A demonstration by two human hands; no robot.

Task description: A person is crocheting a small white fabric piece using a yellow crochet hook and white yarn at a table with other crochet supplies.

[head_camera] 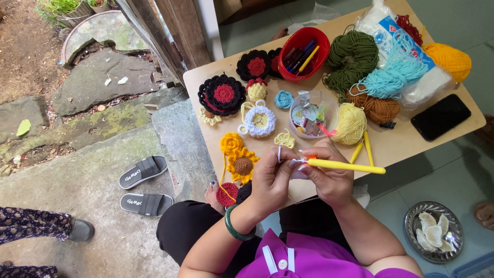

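Note:
My right hand (329, 177) grips a yellow crochet hook (346, 166) that points left toward my left hand (271, 177). My left hand pinches a small pale crochet piece (298, 169) with white yarn looped over a raised finger. Both hands hover over the near edge of a small wooden table (401, 146). Just left of my left hand lie yellow crocheted sunflowers (242, 164). A green bangle (234, 229) sits on my left wrist.
On the table are black-and-red crocheted flowers (222, 94), a red basket of hooks (303, 54), a clear tub of small items (311, 116), yarn balls in green (352, 56), brown, blue, yellow and orange, and a black phone (440, 117). Sandals (144, 171) lie on the step; a metal dish (434, 231) sits on the floor.

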